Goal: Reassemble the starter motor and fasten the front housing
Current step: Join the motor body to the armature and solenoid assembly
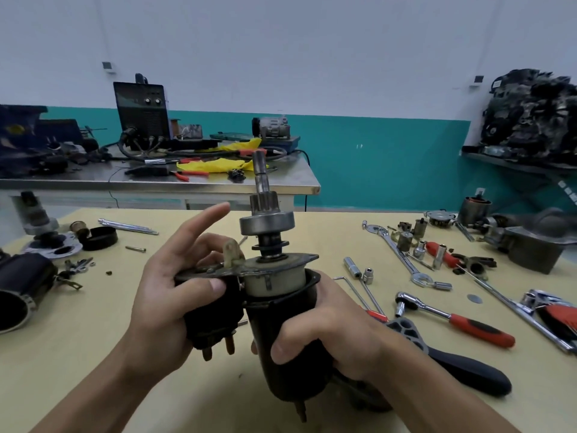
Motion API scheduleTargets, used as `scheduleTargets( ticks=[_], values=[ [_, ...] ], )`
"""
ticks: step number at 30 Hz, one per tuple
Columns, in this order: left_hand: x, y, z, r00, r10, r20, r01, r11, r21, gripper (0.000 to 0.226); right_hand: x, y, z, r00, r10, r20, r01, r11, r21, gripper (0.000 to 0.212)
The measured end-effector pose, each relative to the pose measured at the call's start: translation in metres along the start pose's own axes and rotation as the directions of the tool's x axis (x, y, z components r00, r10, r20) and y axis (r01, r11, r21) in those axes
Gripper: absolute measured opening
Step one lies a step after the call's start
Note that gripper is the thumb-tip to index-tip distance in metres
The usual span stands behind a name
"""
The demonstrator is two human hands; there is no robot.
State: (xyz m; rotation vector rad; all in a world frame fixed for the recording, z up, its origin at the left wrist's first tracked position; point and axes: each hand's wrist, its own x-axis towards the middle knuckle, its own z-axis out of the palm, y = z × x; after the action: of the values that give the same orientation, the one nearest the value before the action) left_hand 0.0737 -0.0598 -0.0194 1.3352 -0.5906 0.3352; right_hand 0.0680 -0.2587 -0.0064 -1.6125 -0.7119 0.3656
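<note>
Squarely at the centre of the scene, the starter motor [268, 323] is held upright above the yellow tabletop [109, 323] by both hands, its shaft [260, 167] pointed to 12 o'clock and the pinion gear [264, 203] seated just below the shaft's bare end. Its black body is wrapped by the right hand [337, 332], with fingers and thumb curled firmly round it from the 4 o'clock side. The solenoid [212, 320], fixed alongside the body at 9 o'clock, is gripped by the left hand [162, 295]; the thumb is pressed against its upper edge, while the index finger [203, 220] is raised straight and touches nothing. A pale plastic lever [232, 251] is seen standing on the plate between solenoid and shaft. Tools are spread over the tabletop toward 3 o'clock: a red-handled ratchet [452, 318], loose sockets [368, 275] and a long wrench [399, 254], all apart from the motor. A grey housing [530, 248] lies farther out at 2 o'clock, and a dark cylindrical casing [22, 289] is laid on its side at 9 o'clock. A steel bench [156, 179] crowded with equipment is seen behind, at 11 o'clock.
</note>
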Motion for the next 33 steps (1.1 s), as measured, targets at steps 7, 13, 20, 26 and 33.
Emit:
scheduleTargets(
  ticks=[7,13,20,26,33],
  values=[
    [0.0,0.005,0.004,1.0,0.001,-0.002,-0.001,0.994,0.111,0.052,0.001,0.003,0.007,0.999,-0.035,0.039,0.031,0.994,0.107,0.041],
    [0.001,0.004,0.001,0.999,0.001,0.041,-0.007,0.989,0.147,0.064,0.004,0.011,0.006,0.998,-0.051,0.035,0.047,0.994,0.103,0.06],
    [0.001,0.007,-0.004,0.997,-0.023,0.073,0.015,0.995,0.103,0.068,0.003,0.012,0.008,0.991,-0.048,0.121,0.025,0.983,0.182,0.062],
    [0.001,0.008,-0.002,0.996,0.011,0.091,-0.019,0.996,0.088,0.066,0.003,0.009,0.011,0.981,-0.134,0.141,0.084,0.947,0.309,0.057],
    [0.0,0.007,-0.002,0.999,0.038,0.038,-0.041,0.997,0.072,0.068,0.006,0.013,0.016,0.988,-0.147,0.048,0.132,0.964,0.232,0.055]
  ],
)
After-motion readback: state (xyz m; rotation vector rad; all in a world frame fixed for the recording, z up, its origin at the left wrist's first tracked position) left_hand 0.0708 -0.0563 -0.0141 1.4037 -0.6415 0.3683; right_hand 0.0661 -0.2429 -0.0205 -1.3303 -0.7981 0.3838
